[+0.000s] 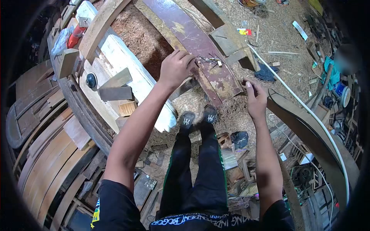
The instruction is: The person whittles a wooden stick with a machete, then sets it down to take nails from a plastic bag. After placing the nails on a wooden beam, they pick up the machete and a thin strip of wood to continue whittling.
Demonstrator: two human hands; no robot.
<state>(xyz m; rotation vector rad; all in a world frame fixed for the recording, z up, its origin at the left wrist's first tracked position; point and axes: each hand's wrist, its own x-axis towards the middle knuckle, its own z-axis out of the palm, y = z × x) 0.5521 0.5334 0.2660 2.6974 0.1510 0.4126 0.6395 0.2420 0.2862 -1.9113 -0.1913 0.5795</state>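
A long maroon board [192, 34] with worn, chipped paint runs away from me. My left hand [175, 68] is over its left edge, fingers bent together beside a small pile of nails [208, 60]; what they hold, if anything, is hidden. Off the board's near right corner is my right hand [256, 97], with thumb and fingers close together around something small and dark that I cannot make out. A curved wooden piece [227, 40] lies along the board's right side.
To the left are a white-painted plank [127, 57], a wooden block [127, 108], a black round knob [91, 80] and an orange tool [76, 36]. A white hose [293, 90] crosses the right side. Wood shavings cover the floor around my feet.
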